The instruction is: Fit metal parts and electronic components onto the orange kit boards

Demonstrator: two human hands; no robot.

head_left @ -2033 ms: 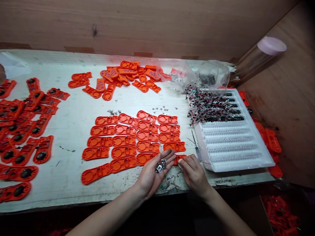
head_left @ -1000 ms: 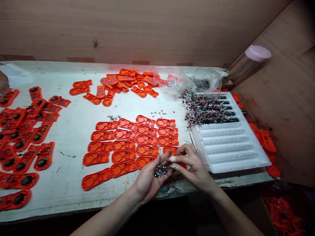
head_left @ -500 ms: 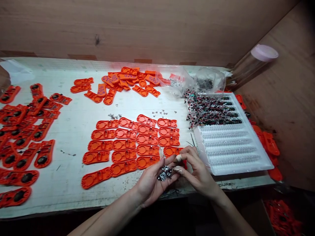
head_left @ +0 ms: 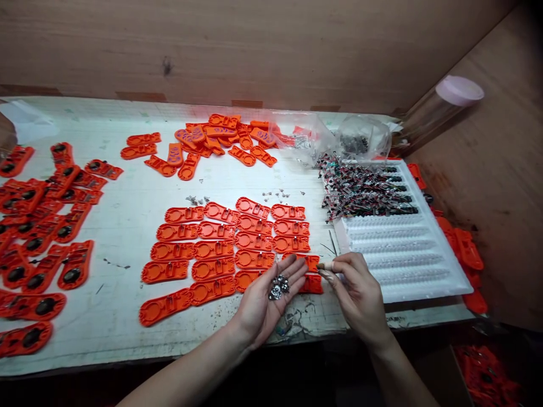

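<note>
My left hand (head_left: 265,302) lies palm up with its fingers stretched out, and a small heap of shiny metal parts (head_left: 279,288) rests on the palm. To its right, my right hand (head_left: 358,294) pinches thumb and forefinger together, a pale wrapping on one finger; whatever is between the fingertips is too small to make out. Its fingertips are beside an orange plastic shell half (head_left: 313,263) at the right end of a grid of similar shells (head_left: 212,249). Another orange shell (head_left: 313,284) lies partly behind my left fingers.
Left, orange shells (head_left: 65,232) with dark round parts are heaped. More orange shells (head_left: 220,133) lie at the back near clear bags (head_left: 309,138). A white ribbed tray (head_left: 399,254) holds wired parts (head_left: 360,189). Tweezer-like metal tool (head_left: 332,242) lies beside the tray.
My right hand has moved away from the left palm, rightward to the nearest orange shells. My left fingers have spread flatter, with the metal parts still on the palm.
</note>
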